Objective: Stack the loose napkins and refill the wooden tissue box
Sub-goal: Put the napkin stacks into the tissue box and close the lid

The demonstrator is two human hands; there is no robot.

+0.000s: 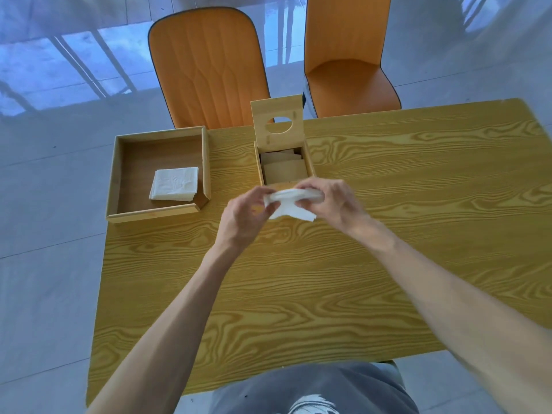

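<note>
Both hands, left [245, 211] and right [330, 201], fingers pinched on napkins [291, 204] above box [282, 162] front; lid [277, 122] upright. Tray [119, 174] with napkin stack [174, 184] at tabletop's far-left corner.

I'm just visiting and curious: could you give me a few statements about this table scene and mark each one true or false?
1. Both hands, left and right, hold napkins. True.
2. The tissue box has its lid shut. False: the lid stands open.
3. A napkin stack lies in the tray. True.
4. The tray is right of the box. False: it is to its left.
5. Two orange chairs stand beyond the table. True.
</note>
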